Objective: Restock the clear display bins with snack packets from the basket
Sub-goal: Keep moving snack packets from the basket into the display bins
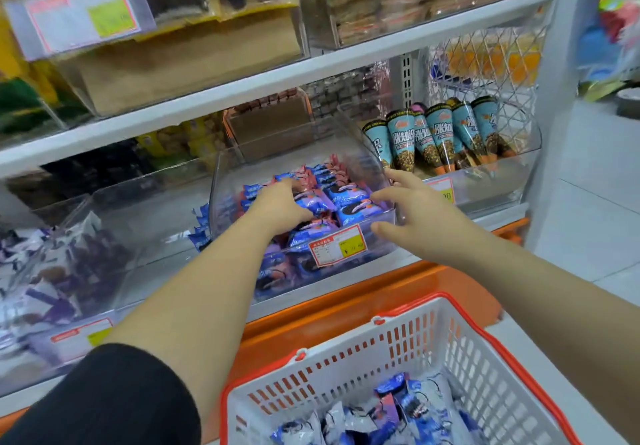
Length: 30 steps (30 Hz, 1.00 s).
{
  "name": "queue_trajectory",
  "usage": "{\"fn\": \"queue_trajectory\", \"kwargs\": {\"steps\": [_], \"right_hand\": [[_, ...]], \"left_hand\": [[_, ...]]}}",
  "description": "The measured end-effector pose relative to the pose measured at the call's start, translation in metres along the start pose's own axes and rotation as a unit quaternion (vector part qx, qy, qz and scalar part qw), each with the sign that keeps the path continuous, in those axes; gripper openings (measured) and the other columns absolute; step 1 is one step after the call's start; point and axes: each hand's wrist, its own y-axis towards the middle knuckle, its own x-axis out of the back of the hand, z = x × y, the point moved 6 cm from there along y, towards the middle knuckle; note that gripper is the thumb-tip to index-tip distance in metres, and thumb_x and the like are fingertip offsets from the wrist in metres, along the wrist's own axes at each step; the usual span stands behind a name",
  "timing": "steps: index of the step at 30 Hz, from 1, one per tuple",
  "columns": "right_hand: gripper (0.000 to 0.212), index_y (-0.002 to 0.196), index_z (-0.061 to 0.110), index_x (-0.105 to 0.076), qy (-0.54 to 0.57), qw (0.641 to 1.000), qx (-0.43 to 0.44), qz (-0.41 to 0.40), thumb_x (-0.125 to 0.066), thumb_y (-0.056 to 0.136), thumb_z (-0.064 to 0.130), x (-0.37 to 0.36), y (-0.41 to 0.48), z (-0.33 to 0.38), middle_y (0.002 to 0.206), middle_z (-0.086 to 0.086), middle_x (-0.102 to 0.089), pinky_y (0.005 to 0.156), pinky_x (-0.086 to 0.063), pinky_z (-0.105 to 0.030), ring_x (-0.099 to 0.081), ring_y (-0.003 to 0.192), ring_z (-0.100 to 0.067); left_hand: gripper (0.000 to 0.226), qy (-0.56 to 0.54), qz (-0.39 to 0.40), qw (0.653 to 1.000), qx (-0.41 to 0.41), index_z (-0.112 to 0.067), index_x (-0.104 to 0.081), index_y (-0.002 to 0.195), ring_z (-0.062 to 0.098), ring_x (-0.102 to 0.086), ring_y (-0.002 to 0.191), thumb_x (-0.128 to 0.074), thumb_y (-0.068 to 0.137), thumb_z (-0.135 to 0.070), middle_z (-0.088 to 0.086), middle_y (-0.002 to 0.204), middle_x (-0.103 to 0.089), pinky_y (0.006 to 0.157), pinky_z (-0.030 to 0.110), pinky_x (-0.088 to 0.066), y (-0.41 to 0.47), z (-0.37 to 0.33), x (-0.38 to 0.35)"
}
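White metal shelving unit (311,70) across the whole upper view, tiers lined with clear plastic bins of packaged snacks, set on an orange base panel (346,306). Below it at lower right, a white plastic shopping basket with an orange-red rim (485,358), partly filled with blue, white and purple snack packets (398,410) heaped loosely on its floor.

On the lowest tier, centre, a clear display bin with a curved front wall (221,185), packed with blue and pink-purple sandwich-cookie packets (349,199) in rough rows. To its left, a second clear bin (104,223) of purple and white wrapped sweets (52,271). To its right, a third clear bin (519,157) of teal paper cone snacks (436,133) standing upright, tips down.

Two bare forearms (207,289) reaching forward from the bottom edge, the left with a black sleeve (114,399) pushed up to the elbow. Left hand (280,205) inside the centre bin, palm down on the packets, fingers bent forward among them; cannot tell whether pinching one. Right hand (419,216) just outside that bin's right wall, fingers spread and straight, holding nothing, index fingertip near the wall's upper corner.

On the centre bin's front, a small red-bordered white price label with a yellow patch (337,245).
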Motion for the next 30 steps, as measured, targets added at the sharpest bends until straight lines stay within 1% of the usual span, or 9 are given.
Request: {"fn": "queue_trajectory", "kwargs": {"steps": [3, 6, 8, 11, 14, 18, 23, 26, 30], "right_hand": [[0.049, 0.133, 0.019, -0.058, 0.0, 1.0, -0.001, -0.01, -0.069, 0.087, 0.035, -0.001, 0.002, -0.001, 0.16, -0.001, -0.021, 0.109, -0.032, -0.032, -0.035, 0.141, -0.019], [0.05, 0.133, 0.019, -0.059, 0.014, 0.999, 0.001, -0.03, -0.071, 0.087, 0.034, -0.004, 0.003, 0.001, 0.16, -0.001, -0.022, 0.111, -0.03, -0.032, -0.032, 0.143, -0.019], [0.049, 0.132, 0.019, -0.059, 0.03, 0.999, -0.001, -0.044, -0.071, 0.087, 0.033, -0.007, 0.003, 0.002, 0.16, -0.001, -0.021, 0.112, -0.029, -0.034, -0.029, 0.145, -0.019], [0.048, 0.132, 0.018, -0.06, 0.036, 0.998, 0.003, -0.059, -0.072, 0.087, 0.031, -0.01, 0.003, 0.002, 0.161, -0.001, -0.02, 0.113, -0.029, -0.035, -0.027, 0.146, -0.02], [0.049, 0.133, 0.018, -0.059, 0.03, 0.998, 0.001, -0.054, -0.071, 0.087, 0.032, -0.012, 0.003, 0.001, 0.162, -0.001, -0.017, 0.114, -0.028, -0.035, -0.026, 0.146, -0.019], [0.045, 0.131, 0.021, -0.06, 0.028, 0.999, 0.002, -0.045, -0.07, 0.088, 0.031, -0.013, 0.001, -0.001, 0.163, 0.001, -0.012, 0.114, -0.029, -0.035, -0.024, 0.147, -0.018], [0.047, 0.133, 0.024, -0.058, 0.027, 0.999, -0.002, -0.04, -0.069, 0.088, 0.034, -0.013, -0.003, -0.003, 0.164, 0.004, -0.009, 0.114, -0.028, -0.036, -0.021, 0.148, -0.017], [0.045, 0.132, 0.024, -0.059, 0.018, 0.998, 0.015, -0.065, -0.069, 0.088, 0.03, -0.011, -0.011, 0.002, 0.162, 0.003, -0.017, 0.113, -0.025, -0.031, -0.022, 0.146, -0.018], [0.039, 0.125, 0.02, -0.064, 0.022, 0.995, 0.056, -0.081, -0.07, 0.087, 0.023, -0.01, -0.03, 0.013, 0.157, -0.002, -0.03, 0.113, -0.023, -0.031, -0.028, 0.142, -0.02]], "left_hand": [[0.059, 0.01, 0.041, 0.999, -0.005, -0.017, -0.054, 0.137, 0.022, -0.055, 0.119, -0.075, 0.083, -0.026, 0.005, 0.137, -0.056, 0.091, 0.025, -0.042, 0.006, 0.001, -0.006], [0.061, -0.005, 0.073, 0.997, -0.009, -0.019, -0.053, 0.139, 0.022, -0.053, 0.124, -0.073, 0.085, -0.037, 0.003, 0.143, -0.053, 0.101, 0.03, -0.042, 0.008, 0.004, -0.009], [0.056, -0.01, 0.076, 0.997, -0.024, -0.019, -0.053, 0.139, 0.022, -0.051, 0.126, -0.065, 0.091, -0.044, 0.002, 0.144, -0.052, 0.104, 0.031, -0.041, 0.005, 0.002, -0.01], [0.037, -0.014, 0.049, 0.997, -0.049, -0.019, -0.058, 0.134, 0.022, -0.053, 0.122, -0.053, 0.1, -0.034, 0.004, 0.139, -0.057, 0.099, 0.029, -0.04, 0.003, -0.003, -0.01], [0.03, -0.03, 0.022, 0.997, -0.062, -0.017, -0.062, 0.125, 0.02, -0.056, 0.114, -0.058, 0.098, -0.028, 0.003, 0.13, -0.062, 0.093, 0.027, -0.041, 0.003, -0.006, -0.013], [0.03, -0.034, -0.007, 0.997, -0.066, -0.017, -0.063, 0.123, 0.021, -0.056, 0.117, -0.063, 0.095, -0.026, 0.001, 0.129, -0.062, 0.092, 0.026, -0.04, 0.003, -0.008, -0.016], [0.037, 0.005, -0.002, 0.996, -0.088, -0.016, -0.06, 0.131, 0.022, -0.053, 0.124, -0.062, 0.095, -0.027, 0.004, 0.137, -0.058, 0.101, 0.031, -0.04, -0.006, -0.007, -0.015], [0.031, -0.002, -0.063, 0.994, -0.093, -0.025, -0.064, 0.125, 0.022, -0.054, 0.12, -0.063, 0.094, -0.029, 0.003, 0.132, -0.056, 0.103, 0.038, -0.043, -0.024, -0.004, -0.001], [0.018, -0.01, -0.136, 0.985, -0.11, -0.031, -0.068, 0.11, 0.017, -0.058, 0.11, -0.058, 0.095, -0.029, -0.005, 0.117, -0.063, 0.096, 0.042, -0.048, -0.071, -0.004, 0.006]]}}
